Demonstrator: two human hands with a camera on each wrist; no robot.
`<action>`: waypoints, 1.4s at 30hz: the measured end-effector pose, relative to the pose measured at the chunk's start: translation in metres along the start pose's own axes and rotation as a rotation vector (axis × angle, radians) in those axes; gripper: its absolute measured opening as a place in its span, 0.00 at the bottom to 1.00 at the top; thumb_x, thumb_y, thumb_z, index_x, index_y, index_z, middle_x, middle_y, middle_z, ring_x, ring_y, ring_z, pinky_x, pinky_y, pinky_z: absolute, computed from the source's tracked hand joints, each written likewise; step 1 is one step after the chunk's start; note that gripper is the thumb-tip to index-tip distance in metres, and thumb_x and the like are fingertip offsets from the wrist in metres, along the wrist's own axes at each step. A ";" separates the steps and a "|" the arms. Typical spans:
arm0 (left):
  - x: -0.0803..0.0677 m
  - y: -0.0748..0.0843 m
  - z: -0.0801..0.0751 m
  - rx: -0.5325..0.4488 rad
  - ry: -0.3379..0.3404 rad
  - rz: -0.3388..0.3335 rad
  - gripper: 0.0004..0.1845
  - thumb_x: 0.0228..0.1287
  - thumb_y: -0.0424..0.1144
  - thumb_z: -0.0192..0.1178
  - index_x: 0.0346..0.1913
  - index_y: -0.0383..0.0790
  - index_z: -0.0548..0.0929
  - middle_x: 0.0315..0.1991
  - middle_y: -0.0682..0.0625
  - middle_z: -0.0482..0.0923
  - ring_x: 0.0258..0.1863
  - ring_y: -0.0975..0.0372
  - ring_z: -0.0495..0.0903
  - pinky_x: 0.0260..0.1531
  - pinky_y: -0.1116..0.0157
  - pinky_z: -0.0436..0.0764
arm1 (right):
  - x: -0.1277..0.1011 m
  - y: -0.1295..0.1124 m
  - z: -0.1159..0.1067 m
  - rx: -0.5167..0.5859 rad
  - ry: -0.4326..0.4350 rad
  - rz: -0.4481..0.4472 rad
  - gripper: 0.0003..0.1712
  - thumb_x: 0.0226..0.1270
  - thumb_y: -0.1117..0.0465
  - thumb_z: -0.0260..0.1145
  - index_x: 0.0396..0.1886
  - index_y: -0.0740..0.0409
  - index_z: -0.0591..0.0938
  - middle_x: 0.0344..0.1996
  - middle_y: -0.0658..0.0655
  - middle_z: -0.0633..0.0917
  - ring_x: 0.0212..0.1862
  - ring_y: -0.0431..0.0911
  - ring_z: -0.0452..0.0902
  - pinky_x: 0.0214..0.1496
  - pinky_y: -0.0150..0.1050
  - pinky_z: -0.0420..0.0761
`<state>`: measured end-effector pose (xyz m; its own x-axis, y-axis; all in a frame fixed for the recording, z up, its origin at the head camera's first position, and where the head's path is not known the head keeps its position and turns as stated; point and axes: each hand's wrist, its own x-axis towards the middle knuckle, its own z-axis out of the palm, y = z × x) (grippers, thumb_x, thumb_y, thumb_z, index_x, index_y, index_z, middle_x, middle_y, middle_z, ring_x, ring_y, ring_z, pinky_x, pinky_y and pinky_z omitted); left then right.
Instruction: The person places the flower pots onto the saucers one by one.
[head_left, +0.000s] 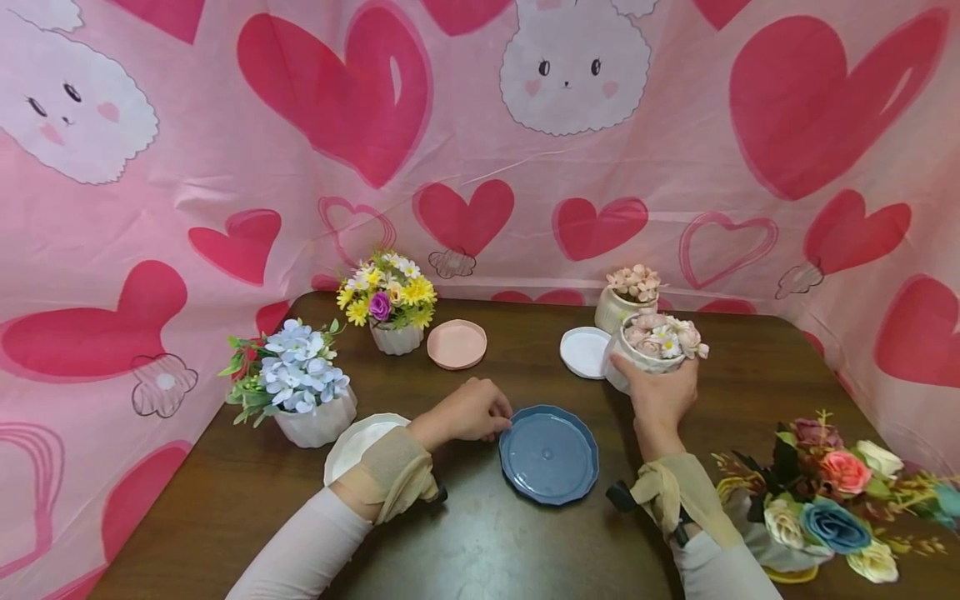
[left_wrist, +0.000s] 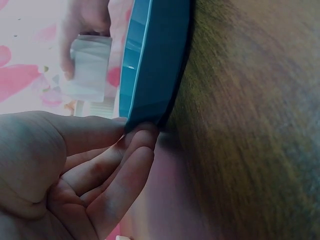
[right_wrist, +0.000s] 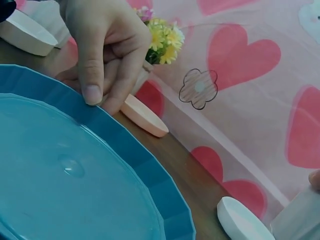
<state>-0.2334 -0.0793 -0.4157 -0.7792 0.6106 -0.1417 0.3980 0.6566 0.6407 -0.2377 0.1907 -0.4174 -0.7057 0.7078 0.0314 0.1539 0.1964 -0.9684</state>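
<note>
My left hand (head_left: 472,410) pinches the left rim of a blue, scallop-edged plant saucer (head_left: 549,456) at the middle of the table. In the left wrist view the thumb lies over the rim, with fingertips (left_wrist: 145,139) against the outer wall. My right hand (head_left: 663,400) grips a white flowerpot (head_left: 617,377) of pale pink and white flowers (head_left: 662,337). That pot is beside a small white saucer (head_left: 585,352) and in front of a cream pot (head_left: 609,312) with peach flowers. Only a fingertip (right_wrist: 315,179) of the right hand shows in the right wrist view.
Blue flowers in a white pot (head_left: 318,421) stand left, behind a white saucer (head_left: 363,442) partly covered by my left arm. Yellow flowers in a pot (head_left: 396,337) stand near a pink saucer (head_left: 457,344). A rose arrangement (head_left: 832,500) is at the right edge. Patterned cloth (head_left: 480,125) surrounds the table.
</note>
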 end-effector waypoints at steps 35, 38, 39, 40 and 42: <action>0.000 -0.002 0.002 -0.004 0.007 -0.004 0.03 0.64 0.34 0.66 0.37 0.38 0.88 0.19 0.52 0.84 0.15 0.68 0.79 0.18 0.71 0.79 | -0.022 -0.013 -0.016 -0.004 -0.119 -0.007 0.65 0.39 0.57 0.86 0.76 0.50 0.58 0.72 0.55 0.68 0.73 0.49 0.63 0.77 0.47 0.61; 0.000 -0.002 0.001 -0.005 0.006 -0.007 0.04 0.64 0.34 0.66 0.37 0.38 0.89 0.19 0.52 0.84 0.15 0.68 0.79 0.18 0.71 0.80 | -0.025 -0.016 -0.018 0.004 -0.135 -0.013 0.65 0.39 0.57 0.86 0.76 0.50 0.58 0.72 0.55 0.69 0.72 0.49 0.63 0.77 0.47 0.62; 0.000 -0.002 0.001 -0.005 0.005 -0.009 0.04 0.64 0.34 0.66 0.38 0.38 0.89 0.19 0.52 0.84 0.15 0.68 0.79 0.19 0.71 0.80 | -0.026 -0.017 -0.018 0.006 -0.140 -0.013 0.64 0.39 0.57 0.86 0.76 0.50 0.58 0.72 0.55 0.69 0.72 0.49 0.63 0.77 0.47 0.62; 0.000 -0.002 0.001 -0.004 0.003 -0.010 0.04 0.64 0.34 0.66 0.38 0.38 0.89 0.19 0.52 0.84 0.15 0.68 0.79 0.19 0.71 0.80 | -0.027 -0.018 -0.019 0.008 -0.145 -0.013 0.64 0.39 0.58 0.86 0.76 0.50 0.59 0.72 0.55 0.69 0.72 0.49 0.63 0.77 0.47 0.63; 0.001 -0.002 0.001 -0.002 0.000 -0.014 0.04 0.64 0.34 0.66 0.38 0.38 0.89 0.19 0.53 0.84 0.15 0.68 0.79 0.19 0.71 0.80 | -0.029 -0.020 -0.020 0.013 -0.155 -0.016 0.64 0.39 0.58 0.86 0.76 0.50 0.59 0.72 0.55 0.69 0.72 0.48 0.63 0.77 0.47 0.63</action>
<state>-0.2343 -0.0800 -0.4180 -0.7847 0.6013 -0.1502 0.3864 0.6642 0.6400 -0.2067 0.1801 -0.3944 -0.8066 0.5910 0.0091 0.1333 0.1969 -0.9713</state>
